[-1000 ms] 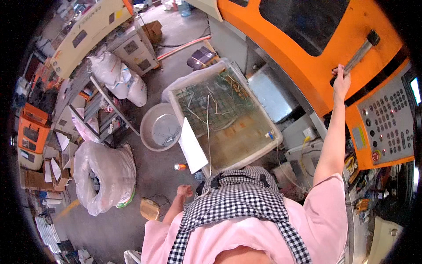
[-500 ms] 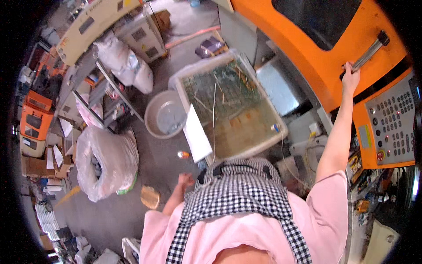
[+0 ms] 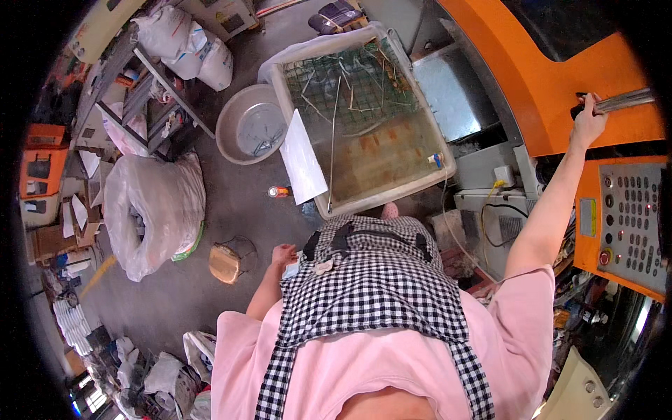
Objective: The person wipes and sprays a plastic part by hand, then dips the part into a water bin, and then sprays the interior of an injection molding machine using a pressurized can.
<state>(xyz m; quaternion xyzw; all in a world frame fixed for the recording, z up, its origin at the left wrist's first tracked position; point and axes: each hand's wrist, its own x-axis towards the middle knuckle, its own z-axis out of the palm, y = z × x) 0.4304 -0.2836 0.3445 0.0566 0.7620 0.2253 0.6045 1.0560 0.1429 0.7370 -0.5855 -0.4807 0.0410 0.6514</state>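
Our right hand (image 3: 589, 126) wraps a silver tubular metal handle (image 3: 625, 101), far end cut off, right of the pale rectangular water-filled tub (image 3: 406, 187); past its near-left corner, our left hand (image 3: 283, 254) half-curls, whether empty we cannot tell.

one rectangular tub (image 3: 388, 194), pale rim, holding murky water; green mesh (image 3: 329, 84) in its far part.
one white sheet (image 3: 302, 161), across the tub's left rim.
one round basin (image 3: 238, 119), left of the tub, thin pieces inside.
one orange-and-white can (image 3: 278, 192), on the floor, nearer.
one low stool (image 3: 224, 264), near left.
one large translucent bag (image 3: 175, 210), left.
white sacks (image 3: 213, 64), far left, beside a grey metal rack (image 3: 177, 95).
one purple bundle (image 3: 336, 17), far.
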